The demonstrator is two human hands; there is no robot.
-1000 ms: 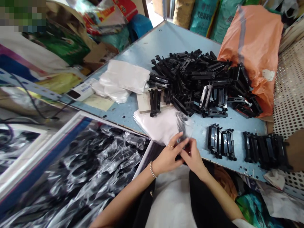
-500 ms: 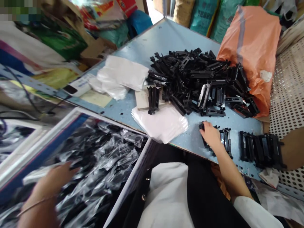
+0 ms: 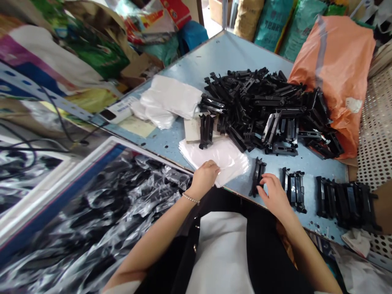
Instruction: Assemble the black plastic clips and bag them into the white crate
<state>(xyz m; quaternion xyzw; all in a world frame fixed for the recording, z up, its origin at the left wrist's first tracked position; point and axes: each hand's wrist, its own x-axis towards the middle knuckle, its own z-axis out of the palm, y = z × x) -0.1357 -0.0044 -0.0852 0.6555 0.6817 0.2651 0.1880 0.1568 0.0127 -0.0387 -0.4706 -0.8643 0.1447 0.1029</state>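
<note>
Head: left hand [image 3: 204, 178] bent, perhaps pinching bags [image 3: 232, 163]; right hand [image 3: 277, 196] half-spread beside parts [image 3: 257, 173].

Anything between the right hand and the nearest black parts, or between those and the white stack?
Nothing visible: the right hand is beside the parts, and only blue table separates them from the stack.

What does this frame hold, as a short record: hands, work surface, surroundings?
left hand: at the white bags, fingertips together; grip unclear
right hand: fingers apart, beside black parts; contact unclear
table: blue, bearing bags and parts
pile: black parts, heaped beyond the hands
sack: orange, beside the pile
</note>
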